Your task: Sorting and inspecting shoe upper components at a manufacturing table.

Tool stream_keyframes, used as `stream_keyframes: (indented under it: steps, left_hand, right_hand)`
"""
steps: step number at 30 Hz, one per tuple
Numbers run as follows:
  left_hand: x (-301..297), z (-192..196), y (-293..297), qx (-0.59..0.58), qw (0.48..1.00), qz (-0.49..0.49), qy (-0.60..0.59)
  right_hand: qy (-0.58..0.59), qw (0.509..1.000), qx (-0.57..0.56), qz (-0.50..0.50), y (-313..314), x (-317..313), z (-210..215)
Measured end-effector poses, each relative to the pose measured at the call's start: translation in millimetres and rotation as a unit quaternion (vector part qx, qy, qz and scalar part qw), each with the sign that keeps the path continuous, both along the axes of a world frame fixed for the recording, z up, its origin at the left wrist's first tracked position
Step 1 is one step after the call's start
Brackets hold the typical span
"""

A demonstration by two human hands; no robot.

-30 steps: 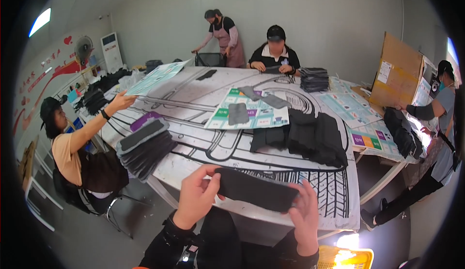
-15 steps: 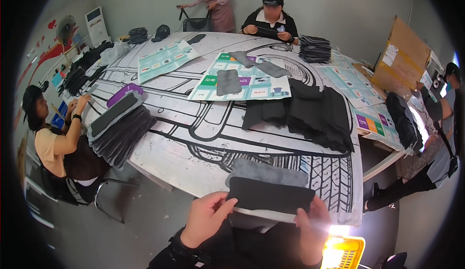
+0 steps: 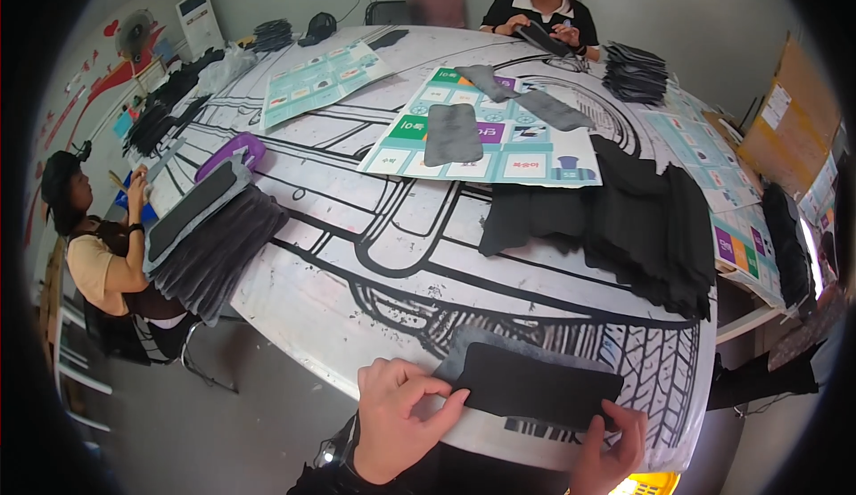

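Note:
A black rectangular fabric piece (image 3: pixel 539 384) lies over a grey fuzzy-looking piece (image 3: pixel 456 352) near the table's front edge. The grey one shows only along its far edge and left end. At the black piece's left end, my left hand (image 3: pixel 401 424) pinches the near corner between thumb and fingers. Its right end is gripped by my right hand (image 3: pixel 613 449), thumb on the near side. Farther off, a heap of folded black fabric pieces (image 3: pixel 637 227) sits to the right. Beside it, loose grey pieces (image 3: pixel 453 135) rest on a printed sheet (image 3: pixel 392 160).
A stack of dark pieces (image 3: pixel 214 241) stands at the left table edge by a purple tray (image 3: pixel 230 154). One person (image 3: pixel 102 259) sits there; another (image 3: pixel 546 22) handles a dark piece across the table. A dark stack (image 3: pixel 635 73) and cardboard box (image 3: pixel 789 129) are right.
My hands have moved the black piece forward, from the table's front edge to over the grey piece. The view has shifted, and the person across now holds a dark piece differently.

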State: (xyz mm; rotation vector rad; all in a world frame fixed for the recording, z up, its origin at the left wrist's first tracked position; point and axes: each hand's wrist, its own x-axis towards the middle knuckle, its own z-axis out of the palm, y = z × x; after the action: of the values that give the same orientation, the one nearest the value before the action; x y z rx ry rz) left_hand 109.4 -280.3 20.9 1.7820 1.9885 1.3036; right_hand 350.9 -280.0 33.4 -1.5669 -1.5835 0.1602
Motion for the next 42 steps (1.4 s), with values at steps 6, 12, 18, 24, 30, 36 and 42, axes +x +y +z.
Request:
stream_keyframes:
  steps: [6,12,18,24,30,36,42]
  left_hand:
    - [1,5,11,-0.006,0.999,0.017,0.029]
    - [0,-4,5,-0.052,0.997,0.043,0.035]
    - [2,1,20,-0.022,0.998,0.012,0.053]
    - [3,2,19,-0.039,0.996,0.021,0.083]
    - [7,1,19,-0.040,0.995,0.017,0.085]
    - [7,2,18,-0.044,0.995,0.020,0.086]
    - [4,2,20,-0.032,0.995,0.026,0.095]
  right_hand:
    - [-0.021,1.000,0.001,-0.001,6,-5,-7]
    - [-0.023,0.999,-0.035,0.006,8,-4,-11]
    - [-0.028,0.998,-0.050,-0.014,12,-6,-11]
    - [-0.028,0.998,-0.051,-0.007,21,-10,-6]
    - [-0.032,0.998,-0.057,-0.016,18,-6,-6]
    - [-0.020,0.998,-0.060,-0.014,18,-7,-5]
    - [-0.028,0.998,-0.060,-0.011,21,-9,-6]
